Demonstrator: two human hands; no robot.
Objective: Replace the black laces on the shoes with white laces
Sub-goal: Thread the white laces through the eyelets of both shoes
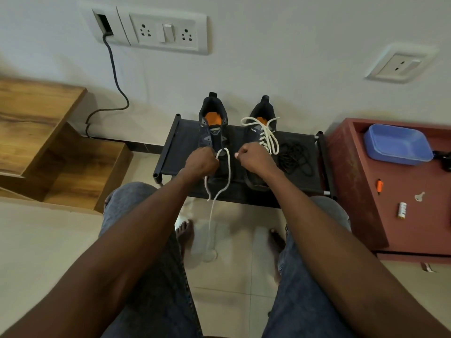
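Two dark shoes are set side by side on a low black rack (302, 176), toes toward the person; the right shoe (262, 132) is already threaded with a white lace (264, 134), loops lying loose over the collar, not visibly tied; the left shoe (213, 132) shows bare upper eyelets; its white lace (228, 167) is looped near the toe end, one tail hanging off the rack edge toward the floor (73, 240); the removed black laces (294, 158) are piled on the rack just beside the right shoe. The left hand (201, 161) is curled, the lace apparently pinched at its fingertips; the right hand (253, 156) is fisted between the two shoes, something pale at the thumb, probably the other lace tip; cannot be confirmed. Risks, as judged: uneven tail lengths if the lace is pulled through from one side only, since one tail is already seen far longer; the dangling tail could be stepped on by the bare feet below and yanked out of the eyelets; an eyelet could be skipped or the lace twisted, as the lower eyelets are hidden behind the hands; the left shoe could be dragged off the rack edge if the lace is tugged hard with nothing bracing the shoe; the black pile could be snagged by the right forearm.
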